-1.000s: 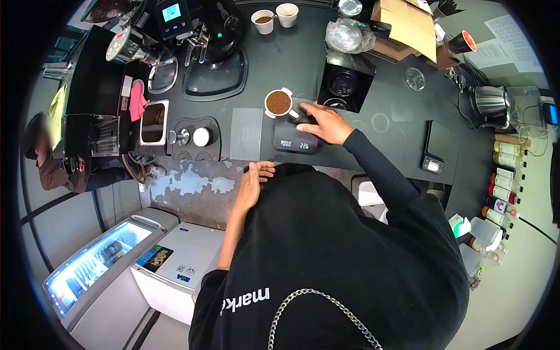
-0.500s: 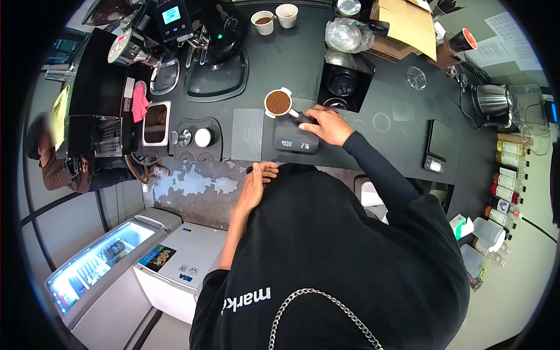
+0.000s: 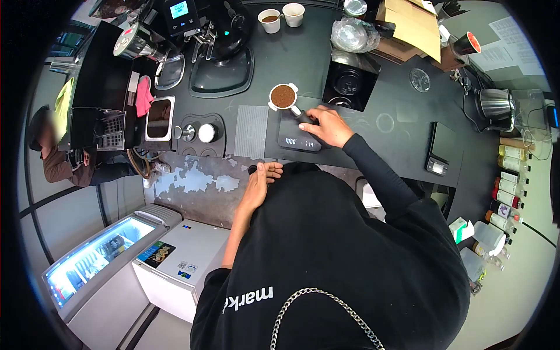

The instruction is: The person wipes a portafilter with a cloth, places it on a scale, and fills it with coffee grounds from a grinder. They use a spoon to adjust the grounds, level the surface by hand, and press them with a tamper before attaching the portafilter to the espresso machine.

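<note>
My right hand (image 3: pixel 330 128) is closed round the black handle of a portafilter (image 3: pixel 283 96), whose basket is filled with brown ground coffee. The portafilter overlaps the far edge of a black digital scale (image 3: pixel 298 142) with lit digits. Near the counter's front edge, my left hand (image 3: pixel 261 185) holds nothing, its fingers stretched and apart. A grey ribbed mat (image 3: pixel 251 132) lies left of the scale. Further left, a tamper (image 3: pixel 206 133) and a second metal-topped tool (image 3: pixel 187 133) stand in a black holder.
Two paper cups (image 3: pixel 269 21) stand at the back near a black grinder (image 3: pixel 224 29) with a tray (image 3: pixel 221 73). A knock box (image 3: pixel 158 119) sits left, a second scale (image 3: pixel 439 148) right. Bottles (image 3: pixel 508 184) line the far right. Another person (image 3: pixel 70 157) is at the far left.
The scale's digits have gone from 27.6 to a negative number. My right hand still grips the portafilter handle; the whole view has shifted slightly.
</note>
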Tool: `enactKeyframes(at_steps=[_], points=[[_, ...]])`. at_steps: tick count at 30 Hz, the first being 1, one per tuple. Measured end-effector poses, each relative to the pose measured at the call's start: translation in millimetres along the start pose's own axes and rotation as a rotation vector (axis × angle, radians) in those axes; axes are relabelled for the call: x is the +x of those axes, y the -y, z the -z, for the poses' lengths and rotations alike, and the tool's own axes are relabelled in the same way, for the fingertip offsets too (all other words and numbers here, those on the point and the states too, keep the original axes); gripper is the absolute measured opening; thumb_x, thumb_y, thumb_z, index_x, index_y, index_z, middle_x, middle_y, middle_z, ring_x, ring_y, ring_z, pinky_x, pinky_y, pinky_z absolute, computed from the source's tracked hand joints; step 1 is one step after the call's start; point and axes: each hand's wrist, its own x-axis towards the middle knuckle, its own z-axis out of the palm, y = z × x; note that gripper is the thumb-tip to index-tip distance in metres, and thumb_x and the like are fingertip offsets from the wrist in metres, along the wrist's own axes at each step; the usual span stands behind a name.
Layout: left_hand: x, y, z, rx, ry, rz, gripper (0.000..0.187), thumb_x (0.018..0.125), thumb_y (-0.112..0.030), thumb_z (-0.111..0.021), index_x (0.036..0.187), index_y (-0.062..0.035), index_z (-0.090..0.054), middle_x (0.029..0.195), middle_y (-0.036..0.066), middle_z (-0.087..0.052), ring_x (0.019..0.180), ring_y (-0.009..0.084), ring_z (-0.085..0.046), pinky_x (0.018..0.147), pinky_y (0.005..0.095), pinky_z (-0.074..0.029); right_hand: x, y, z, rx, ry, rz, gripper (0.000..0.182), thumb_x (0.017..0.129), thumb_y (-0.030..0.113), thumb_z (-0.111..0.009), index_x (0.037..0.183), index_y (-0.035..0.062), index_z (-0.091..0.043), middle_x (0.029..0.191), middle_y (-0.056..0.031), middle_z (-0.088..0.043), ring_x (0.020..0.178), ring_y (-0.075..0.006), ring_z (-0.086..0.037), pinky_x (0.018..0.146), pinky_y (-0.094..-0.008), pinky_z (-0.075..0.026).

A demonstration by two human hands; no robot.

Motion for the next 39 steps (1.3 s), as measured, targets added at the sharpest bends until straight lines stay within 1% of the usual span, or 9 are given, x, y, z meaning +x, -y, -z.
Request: enactKeyframes(at_steps=[21,23,27,30,31,33,35,37,39], points=[[-8,3,3,-0.022,-0.004,0.013,0.088,0.106,-0.065,-0.010,0.123,0.0012,-0.064,0.109,0.014,-0.070,0.101,0.0236,-0.066,0.091,0.0357,-0.050,-52,13,37,-0.154,-0.010,-0.090,0.071,0.089,0.054,-0.071,0.130,-0.0024,-0.061,0.114,-0.0238,-0.066,0.111,-0.0384,-0.064,0.097,-0.0465,-0.050],[-8,5,4,-0.015,-0.008,0.021,0.088,0.106,-0.066,-0.011,0.123,0.0014,-0.064,0.110,0.014,-0.070,0.102,0.0236,-0.066,0.092,0.0358,-0.050,-67,34,70,-0.196,0.244,-0.124,0.068,0.090,0.050,-0.073,0.129,-0.0038,-0.061,0.103,-0.0176,-0.069,0.098,-0.0351,-0.067,0.087,-0.0428,-0.052],[-6,2,4,-0.020,0.016,0.014,0.084,0.107,-0.063,-0.013,0.123,0.0014,-0.064,0.110,0.015,-0.070,0.103,0.0237,-0.066,0.092,0.0359,-0.050,-79,64,115,-0.050,0.367,-0.091,0.062,0.090,0.047,-0.075,0.126,-0.0011,-0.064,0.095,-0.0138,-0.071,0.087,-0.0300,-0.068,0.078,-0.0400,-0.053],[-1,-5,5,-0.009,0.036,-0.004,0.069,0.111,-0.051,-0.022,0.122,0.0023,-0.064,0.109,0.015,-0.070,0.101,0.0239,-0.067,0.091,0.0360,-0.051,-71,89,142,0.029,0.175,0.043,0.046,0.092,0.038,-0.076,0.119,0.0026,-0.066,0.084,-0.0061,-0.070,0.070,-0.0187,-0.066,0.064,-0.0342,-0.049],[2,-12,7,-0.007,0.026,-0.019,0.069,0.111,-0.051,-0.022,0.122,0.0023,-0.064,0.109,0.015,-0.070,0.101,0.0239,-0.067,0.091,0.0360,-0.051,-64,105,153,0.015,0.142,0.071,0.037,0.098,0.035,-0.068,0.114,0.0012,-0.068,0.087,-0.0111,-0.072,0.078,-0.0256,-0.070,0.071,-0.0373,-0.054],[2,-23,10,0.096,0.086,-0.047,0.066,0.112,-0.050,-0.022,0.126,0.0005,-0.062,0.111,0.011,-0.069,0.104,0.0201,-0.065,0.092,0.0337,-0.050,-43,122,171,0.099,0.159,-0.061,0.026,0.104,0.023,-0.058,0.122,0.0046,-0.064,0.081,-0.0031,-0.069,0.070,-0.0135,-0.064,0.064,-0.0290,-0.050],[2,-25,15,0.073,0.083,-0.063,0.059,0.113,-0.044,-0.025,0.125,0.0006,-0.063,0.111,0.011,-0.069,0.104,0.0199,-0.065,0.093,0.0339,-0.050,-21,138,176,0.209,-0.010,0.192,0.031,0.103,0.009,-0.045,0.133,0.0049,-0.054,0.103,-0.0115,-0.071,0.079,-0.0219,-0.069,0.075,-0.0383,-0.054],[-3,-29,21,0.051,0.061,-0.101,0.061,0.113,-0.045,-0.024,0.124,0.0010,-0.063,0.111,0.012,-0.069,0.104,0.0202,-0.066,0.093,0.0341,-0.051,29,126,167,-0.040,-0.293,0.511,0.054,0.093,0.001,-0.046,0.146,0.0070,-0.040,0.136,-0.0186,-0.055,0.098,-0.0301,-0.067,0.091,-0.0411,-0.051],[-9,-25,29,0.016,0.044,-0.117,0.063,0.113,-0.046,-0.024,0.124,0.0016,-0.062,0.112,0.012,-0.069,0.104,0.0204,-0.066,0.093,0.0343,-0.051,92,113,162,-0.137,-0.390,0.388,0.049,0.093,0.017,-0.060,0.139,0.0047,-0.049,0.120,-0.0198,-0.066,0.108,-0.0357,-0.067,0.095,-0.0447,-0.051]])
